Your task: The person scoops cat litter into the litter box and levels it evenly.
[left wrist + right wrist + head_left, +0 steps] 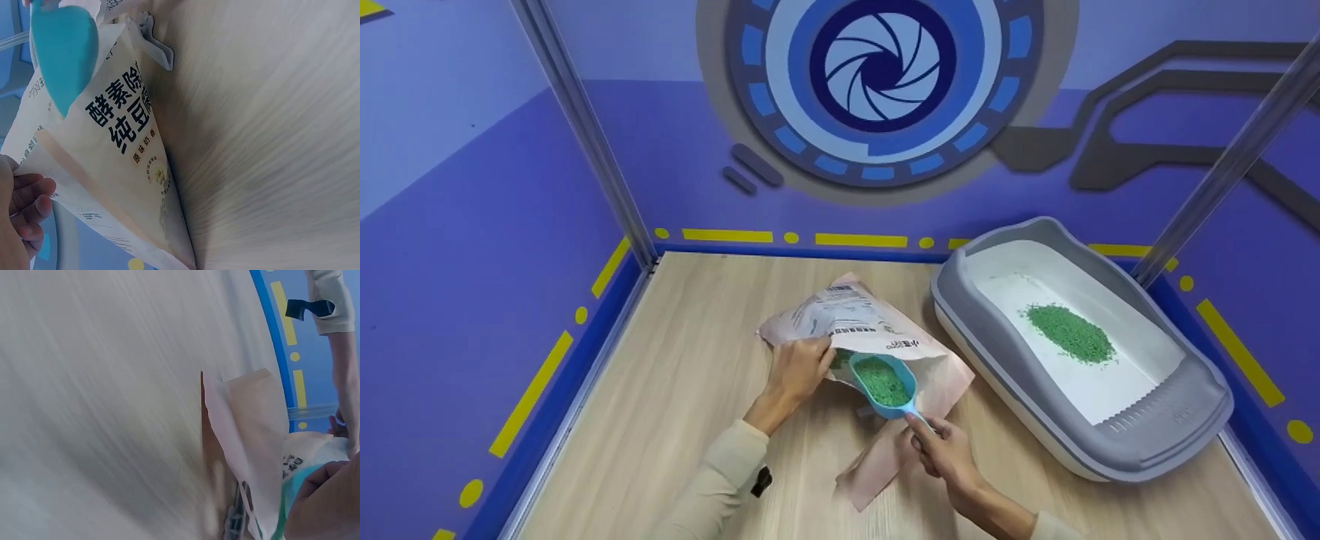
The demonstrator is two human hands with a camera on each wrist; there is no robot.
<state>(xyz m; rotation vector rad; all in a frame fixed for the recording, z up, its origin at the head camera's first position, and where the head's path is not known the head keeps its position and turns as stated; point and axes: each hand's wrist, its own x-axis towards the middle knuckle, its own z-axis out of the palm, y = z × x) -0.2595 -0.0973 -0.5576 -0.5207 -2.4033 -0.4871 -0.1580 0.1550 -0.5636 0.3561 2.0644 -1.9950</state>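
My left hand [801, 367] pinches the edge of a pale pink bag [870, 319] at its open mouth; in the left wrist view its fingers [34, 205] are curled at the bag's edge. By its handle, my right hand [949, 454] grips a light blue scoop [911, 401]. Green granules [883, 381] fill the scoop, which is at the bag's mouth. Black printed characters cover the bag's face in the left wrist view. A loose pink flap [874, 469] of the bag hangs toward the table's front. The bag's inside is mostly hidden.
A grey-rimmed litter box [1170, 442] with a white inside stands on the right of the wooden table [675, 360]. A patch of green granules [1071, 334] lies on its floor. Beside the bag is a grey clip [154, 42]. Printed panels enclose the table.
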